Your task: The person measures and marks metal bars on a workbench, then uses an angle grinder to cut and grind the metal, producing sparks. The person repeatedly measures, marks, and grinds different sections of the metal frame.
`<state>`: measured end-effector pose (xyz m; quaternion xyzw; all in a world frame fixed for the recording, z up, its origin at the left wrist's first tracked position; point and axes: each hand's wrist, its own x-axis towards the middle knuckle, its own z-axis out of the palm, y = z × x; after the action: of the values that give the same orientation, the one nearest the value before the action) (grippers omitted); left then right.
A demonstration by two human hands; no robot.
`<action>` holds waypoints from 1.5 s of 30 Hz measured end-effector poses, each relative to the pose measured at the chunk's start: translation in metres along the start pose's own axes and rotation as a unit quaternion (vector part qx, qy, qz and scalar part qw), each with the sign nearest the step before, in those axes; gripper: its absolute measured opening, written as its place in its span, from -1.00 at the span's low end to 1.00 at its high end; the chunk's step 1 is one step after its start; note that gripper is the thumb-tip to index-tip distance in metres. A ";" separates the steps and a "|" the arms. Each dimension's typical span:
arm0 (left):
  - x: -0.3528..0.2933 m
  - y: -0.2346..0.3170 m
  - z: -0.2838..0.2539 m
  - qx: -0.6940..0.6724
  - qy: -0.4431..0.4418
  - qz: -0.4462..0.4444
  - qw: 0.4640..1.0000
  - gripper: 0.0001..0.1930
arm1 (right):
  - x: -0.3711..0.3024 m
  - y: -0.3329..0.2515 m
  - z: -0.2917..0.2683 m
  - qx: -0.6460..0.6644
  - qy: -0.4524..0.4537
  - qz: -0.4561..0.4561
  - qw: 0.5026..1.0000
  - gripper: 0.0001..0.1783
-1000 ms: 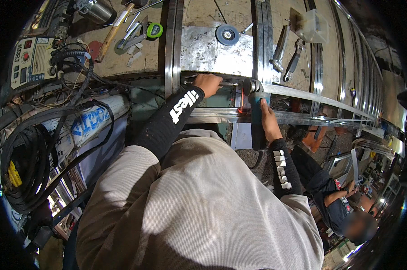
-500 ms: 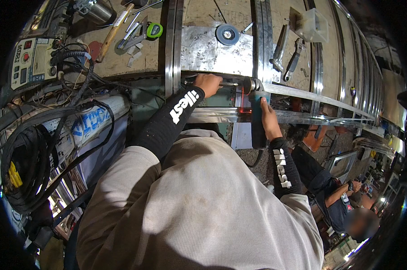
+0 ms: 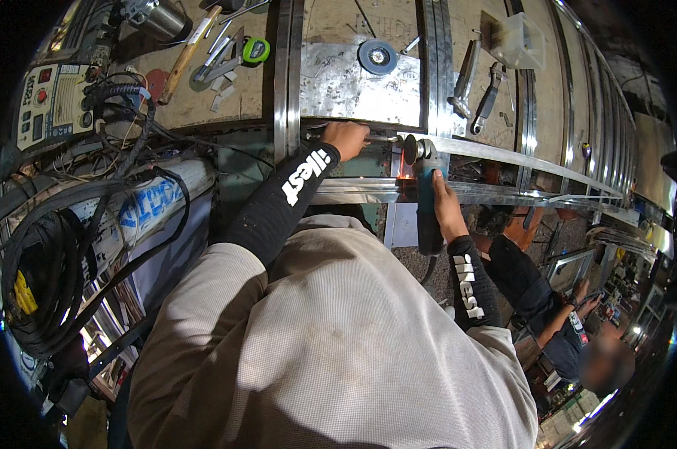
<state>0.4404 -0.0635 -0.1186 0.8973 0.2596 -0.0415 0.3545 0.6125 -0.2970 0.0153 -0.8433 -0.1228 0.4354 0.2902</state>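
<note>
At the far left sits a welder (image 3: 50, 105) with dials, and below it a thick coil of black cable (image 3: 46, 292) hangs beside a white cylinder (image 3: 155, 202) with blue lettering. Up on the bench (image 3: 338, 22) lie a hammer (image 3: 187, 54) with a wooden handle, a few small metal tools and a green tape measure (image 3: 256, 50). A pair of steel strips (image 3: 286, 67) runs down the bench toward you, just left of a shiny plate (image 3: 346, 90) with a grinding disc (image 3: 377, 56) lying on its upper edge. Your left hand (image 3: 346, 138), in a black sleeve, is clenched around the front edge of the work at the bench's lip, where a thin rod pokes out to the right. Just right of it, your right hand (image 3: 444, 206) grips the body of a blue grinder (image 3: 427, 202), fingers wrapped tight round it; the grinder stands nearly upright below the bench edge, its disc at the top against a steel bar (image 3: 503, 196) that runs off to the right, with a small orange glow at the contact. Further right on the bench lie two clamps (image 3: 477, 82) and a clear plastic box (image 3: 518, 41), then more long steel strips bending along the rim. At lower right another person (image 3: 555, 322) in dark clothes crouches, hands near the floor.
</note>
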 end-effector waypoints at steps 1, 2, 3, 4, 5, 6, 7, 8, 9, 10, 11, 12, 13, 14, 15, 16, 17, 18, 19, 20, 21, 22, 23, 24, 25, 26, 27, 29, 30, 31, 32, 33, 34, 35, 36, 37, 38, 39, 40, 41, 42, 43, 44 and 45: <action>0.001 -0.001 0.001 0.001 -0.005 0.001 1.000 -0.76 | 0.001 -0.002 0.001 0.004 0.004 0.002 1.000 0.02; 0.000 -0.001 0.002 0.002 0.001 0.001 1.000 -0.76 | 0.003 -0.004 0.002 0.013 0.011 -0.005 1.000 0.02; 0.000 -0.002 0.003 0.005 -0.003 -0.004 1.000 -0.76 | 0.005 -0.006 0.002 0.024 0.010 -0.013 1.000 0.03; 0.000 -0.002 0.004 0.009 -0.004 -0.008 1.000 -0.75 | 0.008 -0.008 0.001 0.013 0.001 0.002 1.000 0.01; 0.001 -0.002 0.004 0.009 -0.002 -0.005 1.000 -0.75 | 0.012 -0.010 -0.001 0.004 -0.016 0.015 1.000 0.01; 0.001 -0.002 0.004 0.009 0.001 -0.001 1.000 -0.75 | 0.015 -0.013 -0.003 -0.005 -0.033 0.029 0.999 0.02; 0.001 -0.002 0.004 0.010 -0.004 0.000 1.000 -0.75 | 0.018 -0.014 -0.003 0.000 -0.036 0.033 0.999 0.02; 0.000 -0.002 0.003 0.010 0.004 0.003 1.000 -0.75 | 0.021 -0.016 -0.003 0.005 -0.039 0.037 0.999 0.02; -0.001 -0.001 0.002 0.012 0.001 0.001 1.000 -0.76 | 0.023 -0.017 -0.003 0.010 -0.042 0.041 0.998 0.02; -0.002 0.000 0.000 0.014 0.000 0.000 1.000 -0.76 | 0.025 -0.018 -0.001 0.010 -0.026 0.021 0.999 0.03; -0.002 0.001 -0.001 0.015 -0.004 -0.003 1.000 -0.76 | 0.026 -0.019 0.000 0.009 -0.010 0.002 1.000 0.04; -0.003 0.002 -0.003 0.016 -0.007 -0.006 1.000 -0.76 | 0.027 -0.019 0.001 0.011 -0.001 -0.026 1.000 0.06; -0.004 0.003 -0.004 0.018 -0.008 -0.008 1.000 -0.76 | 0.027 -0.019 0.002 0.002 0.011 -0.020 1.000 0.06; -0.004 0.004 -0.005 0.016 -0.009 -0.010 1.000 -0.76 | 0.027 -0.019 0.001 -0.004 0.015 -0.023 1.000 0.06; -0.004 0.005 -0.006 0.015 -0.008 -0.010 1.000 -0.76 | 0.027 -0.018 0.001 -0.011 0.019 -0.025 0.999 0.07; -0.005 0.006 -0.007 0.013 -0.006 -0.011 1.000 -0.76 | 0.026 -0.017 0.000 -0.017 0.005 -0.004 1.000 0.04; -0.005 0.006 -0.007 0.014 -0.010 -0.012 1.000 -0.76 | 0.027 -0.016 -0.003 -0.024 -0.010 0.018 1.000 0.01; -0.005 0.006 -0.007 0.016 -0.013 -0.012 1.000 -0.76 | 0.026 -0.013 -0.005 -0.030 -0.025 0.039 0.998 -0.01; -0.004 0.006 -0.007 0.018 -0.019 -0.014 1.000 -0.76 | 0.026 -0.010 -0.005 -0.031 -0.009 0.021 0.999 0.02; -0.004 0.006 -0.007 0.016 -0.015 -0.012 1.000 -0.76 | 0.025 -0.006 -0.003 -0.033 0.007 0.002 0.999 0.05; -0.004 0.006 -0.007 0.015 -0.014 -0.012 1.000 -0.77 | 0.024 -0.002 -0.002 -0.039 0.020 -0.010 0.999 0.08; -0.004 0.006 -0.007 0.013 -0.017 -0.013 1.000 -0.77 | 0.023 0.003 -0.002 -0.024 0.017 -0.013 0.999 0.08; -0.005 0.007 -0.007 0.008 -0.014 -0.014 1.000 -0.77 | 0.020 0.007 -0.001 -0.015 0.011 -0.011 1.000 0.07; -0.005 0.007 -0.007 0.003 -0.015 -0.016 1.000 -0.77 | 0.018 0.010 -0.001 -0.003 0.007 -0.012 1.000 0.06; -0.005 0.007 -0.007 -0.002 -0.015 -0.018 1.000 -0.78 | 0.016 0.012 0.000 -0.006 0.012 -0.007 1.000 0.05; -0.004 0.007 -0.007 -0.002 -0.014 -0.018 1.000 -0.78 | 0.014 0.014 0.001 -0.006 0.019 -0.006 1.000 0.04; -0.004 0.007 -0.007 -0.003 -0.013 -0.017 1.000 -0.78 | 0.011 0.014 0.001 -0.003 0.029 -0.006 1.000 0.03; -0.004 0.006 -0.007 -0.002 -0.009 -0.014 1.000 -0.78 | 0.005 0.012 0.001 0.000 0.015 -0.005 1.000 0.01; -0.005 0.006 -0.007 0.000 -0.005 -0.011 1.000 -0.78 | 0.002 0.010 0.001 0.012 0.009 -0.001 1.000 0.00; -0.004 0.005 -0.006 0.003 -0.008 -0.011 1.000 -0.78 | -0.001 0.008 0.001 0.008 0.008 -0.003 1.000 -0.01; -0.004 0.005 -0.006 0.002 -0.004 -0.009 1.000 -0.78 | -0.004 0.006 0.001 0.014 0.007 -0.001 1.000 -0.02; -0.003 0.005 -0.005 0.003 -0.006 -0.009 1.000 -0.77 | -0.006 0.004 0.002 0.029 -0.003 -0.002 1.000 -0.03; -0.003 0.005 -0.005 0.005 -0.009 -0.011 1.000 -0.77 | -0.007 0.002 0.002 0.017 0.011 0.005 1.000 -0.06; -0.003 0.005 -0.004 0.015 -0.014 -0.014 1.000 -0.76 | -0.008 0.001 0.003 0.015 0.016 0.009 1.000 -0.08; -0.002 0.005 -0.003 0.027 -0.020 -0.018 0.999 -0.76 | -0.009 0.000 0.004 0.015 0.027 0.011 0.999 -0.10; -0.001 0.005 -0.003 0.039 -0.026 -0.020 0.999 -0.76 | -0.009 -0.001 0.006 0.022 0.026 0.004 0.999 -0.11; -0.002 0.004 -0.003 0.031 -0.022 -0.017 0.999 -0.75 | -0.008 0.000 0.007 0.032 0.031 -0.005 0.999 -0.12; -0.002 0.003 -0.003 0.023 -0.018 -0.012 0.999 -0.75 | -0.007 0.000 0.007 0.041 0.036 -0.015 0.998 -0.12; -0.002 0.003 -0.003 0.017 -0.017 -0.009 1.000 -0.75 | -0.006 0.001 0.007 0.035 0.031 -0.013 0.999 -0.12; -0.002 0.002 -0.003 0.014 -0.012 -0.005 1.000 -0.75 | -0.004 0.002 0.006 0.028 0.025 -0.011 0.999 -0.12; -0.002 0.002 -0.003 0.011 -0.011 -0.002 1.000 -0.75 | -0.003 0.003 0.005 0.023 0.021 -0.012 0.999 -0.12; -0.002 0.002 -0.003 0.010 -0.016 -0.004 1.000 -0.76 | -0.002 0.004 0.004 0.014 0.018 -0.012 1.000 -0.12; -0.002 0.002 -0.004 0.013 -0.015 -0.006 1.000 -0.75 | -0.001 0.005 0.003 0.006 0.018 -0.014 1.000 -0.12; -0.002 0.003 -0.004 0.018 -0.021 -0.013 1.000 -0.75 | 0.000 0.007 0.003 -0.001 0.016 -0.017 1.000 -0.12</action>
<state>0.4402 -0.0637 -0.1137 0.8990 0.2630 -0.0694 0.3432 0.6103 -0.3014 0.0099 -0.8484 -0.1325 0.4167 0.2984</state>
